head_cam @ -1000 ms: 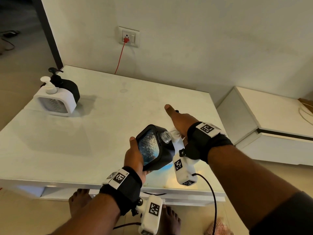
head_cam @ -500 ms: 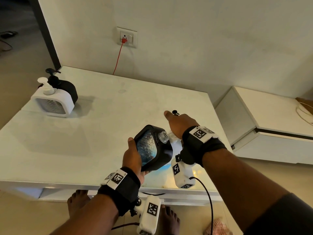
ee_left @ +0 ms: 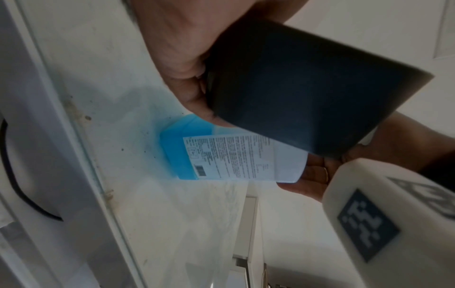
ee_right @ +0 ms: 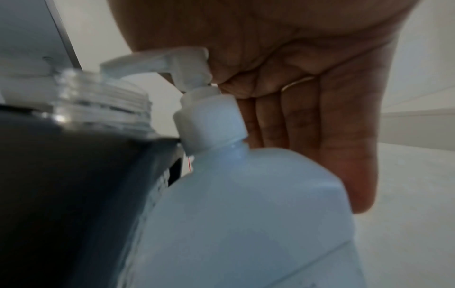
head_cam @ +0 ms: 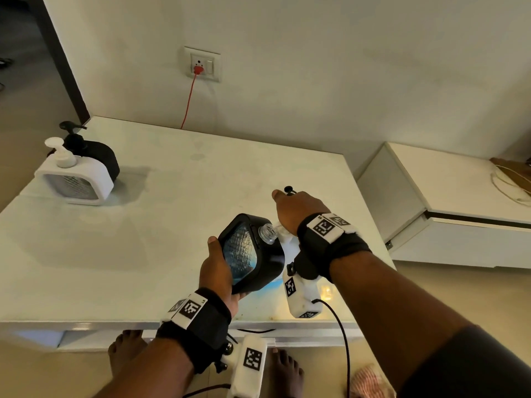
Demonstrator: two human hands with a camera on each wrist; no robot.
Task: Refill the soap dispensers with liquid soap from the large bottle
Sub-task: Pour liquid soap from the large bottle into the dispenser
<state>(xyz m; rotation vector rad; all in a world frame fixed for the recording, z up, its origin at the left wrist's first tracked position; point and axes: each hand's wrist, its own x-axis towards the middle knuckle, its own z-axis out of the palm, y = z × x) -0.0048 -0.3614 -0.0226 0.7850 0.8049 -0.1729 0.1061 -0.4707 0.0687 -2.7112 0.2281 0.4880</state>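
My left hand (head_cam: 221,265) grips a black soap dispenser (head_cam: 253,254) tilted over the table's front edge, its clear threaded neck (head_cam: 267,233) uncapped. The neck (ee_right: 98,101) sits just under the white pump spout (ee_right: 152,58) of the large bottle (ee_right: 246,214). That bottle (ee_left: 221,155) stands on the table with blue soap in its base and a printed label. My right hand (head_cam: 298,208) rests palm-down on the pump head, its fingers (ee_right: 307,126) straight down behind the bottle. In the head view the bottle is mostly hidden by the dispenser and my right wrist.
A white dispenser (head_cam: 74,179) and a black one (head_cam: 94,153) stand at the far left of the white table (head_cam: 172,211). A small black part (head_cam: 288,189) peeks out beyond my right hand. A white cabinet (head_cam: 459,211) stands to the right. A red cable hangs from a wall socket (head_cam: 201,64).
My right hand has sunk a little onto the pump head. The left hand still holds the black dispenser tilted in the same place.
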